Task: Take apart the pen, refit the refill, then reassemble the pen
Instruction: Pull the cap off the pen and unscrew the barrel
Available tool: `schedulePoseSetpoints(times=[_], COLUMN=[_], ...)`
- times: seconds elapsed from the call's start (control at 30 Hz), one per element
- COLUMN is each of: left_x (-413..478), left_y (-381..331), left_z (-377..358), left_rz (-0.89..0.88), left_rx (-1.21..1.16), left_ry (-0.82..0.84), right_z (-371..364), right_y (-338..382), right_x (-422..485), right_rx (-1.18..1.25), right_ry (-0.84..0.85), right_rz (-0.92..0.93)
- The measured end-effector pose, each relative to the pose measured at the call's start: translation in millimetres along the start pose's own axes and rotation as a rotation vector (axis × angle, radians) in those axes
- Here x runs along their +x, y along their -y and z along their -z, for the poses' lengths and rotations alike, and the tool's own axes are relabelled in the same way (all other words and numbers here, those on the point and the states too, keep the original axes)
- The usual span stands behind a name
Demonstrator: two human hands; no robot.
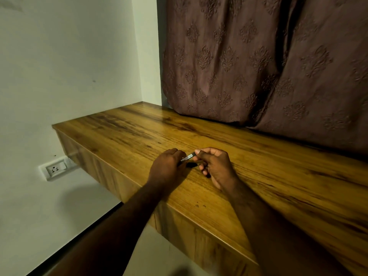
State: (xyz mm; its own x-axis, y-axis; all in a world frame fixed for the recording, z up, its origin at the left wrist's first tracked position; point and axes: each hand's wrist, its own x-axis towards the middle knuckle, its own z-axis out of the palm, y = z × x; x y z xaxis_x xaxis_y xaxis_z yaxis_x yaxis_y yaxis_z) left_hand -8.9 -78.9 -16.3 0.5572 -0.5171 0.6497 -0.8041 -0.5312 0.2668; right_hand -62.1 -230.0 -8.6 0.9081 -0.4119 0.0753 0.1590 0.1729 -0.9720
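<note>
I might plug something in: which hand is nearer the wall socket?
Left. The left hand is on the socket's side, over the desk; the right hand is beyond it, farther away.

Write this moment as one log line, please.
step: pen work | left hand: holds pen | right hand: grips pen's other end | place: over wooden desk

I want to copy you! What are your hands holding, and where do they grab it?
Both hands hold the pen over the wooden desk: the left hand wraps one end, the right hand pinches the other.
</note>
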Motion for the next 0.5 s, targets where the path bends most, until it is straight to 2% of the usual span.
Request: schedulePoseSetpoints(times=[0.33, 0.5], left_x=[1.0, 2.9], left_y=[-1.4, 0.4], left_z=[3.6, 2.9], left_rz=[-0.051, -0.050], left_rx=[0.068, 0.086], left_ry=[-0.021, 0.018], right_z=[-1.0, -2.6], right_y=[0.3, -2.3], right_x=[0.1, 0.4], right_rx=[-0.088, -0.144], right_ry=[-0.017, -0.025], right_rz=[0.034, 0.055])
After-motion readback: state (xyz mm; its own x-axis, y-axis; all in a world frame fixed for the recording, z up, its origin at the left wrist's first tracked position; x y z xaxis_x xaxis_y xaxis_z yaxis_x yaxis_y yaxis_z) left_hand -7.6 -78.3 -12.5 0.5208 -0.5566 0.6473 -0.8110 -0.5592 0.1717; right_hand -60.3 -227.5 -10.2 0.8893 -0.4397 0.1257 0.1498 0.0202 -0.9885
